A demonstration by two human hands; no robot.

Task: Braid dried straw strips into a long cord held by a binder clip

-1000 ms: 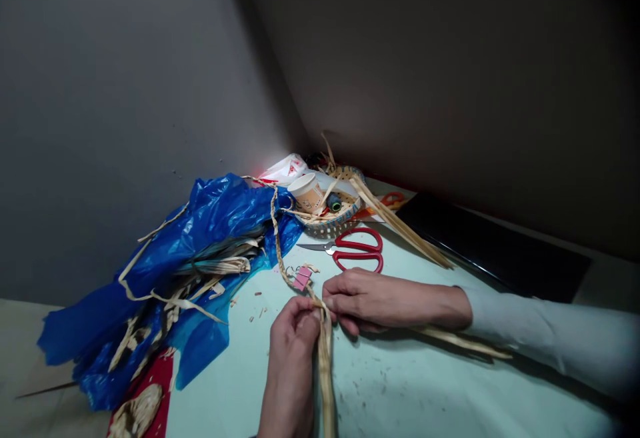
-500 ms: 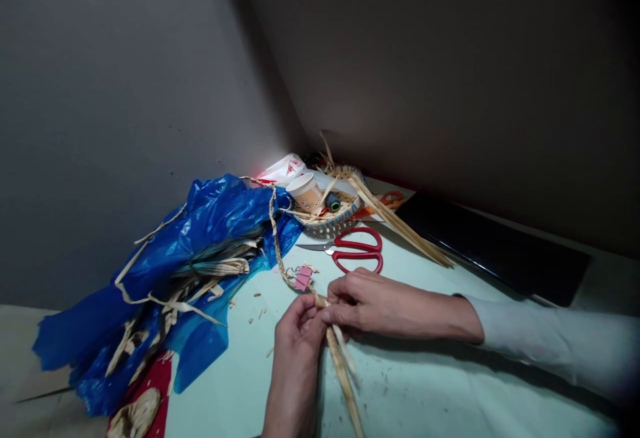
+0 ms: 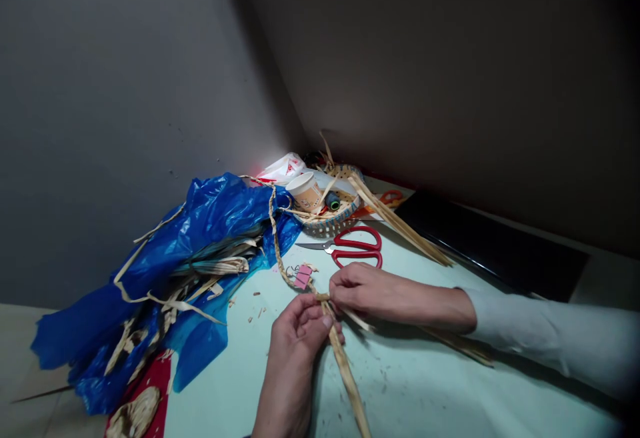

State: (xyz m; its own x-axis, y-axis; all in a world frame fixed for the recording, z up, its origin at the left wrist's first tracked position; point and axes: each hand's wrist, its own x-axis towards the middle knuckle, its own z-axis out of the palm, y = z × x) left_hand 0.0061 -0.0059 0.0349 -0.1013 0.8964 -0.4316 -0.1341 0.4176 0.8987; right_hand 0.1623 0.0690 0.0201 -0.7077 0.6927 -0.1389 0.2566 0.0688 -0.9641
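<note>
My left hand (image 3: 297,341) pinches the lower end of a braided straw cord (image 3: 275,231) between thumb and fingers. A long flat straw strip (image 3: 346,375) hangs from that grip toward the table's front edge. Close beside it, my right hand (image 3: 373,297) is closed on another straw strip (image 3: 324,297) drawn sideways to the right; its tail (image 3: 463,345) emerges beneath the right wrist. A short pale strip end (image 3: 361,322) shows below the right fingers. Just above both hands, a pink binder clip (image 3: 303,277) is clamped on the cord.
Red-handled scissors (image 3: 357,248) lie beyond my right hand. Behind them stands a woven basket (image 3: 327,226) with a paper cup (image 3: 304,191) and thread spool (image 3: 333,202). A blue plastic bag (image 3: 215,208) with straw lies left, a black flat object (image 3: 495,245) right.
My right hand has drawn one straw strip out to the right, so its tail now lies under the forearm. My left hand stays at the cord's end, its thumb slightly shifted.
</note>
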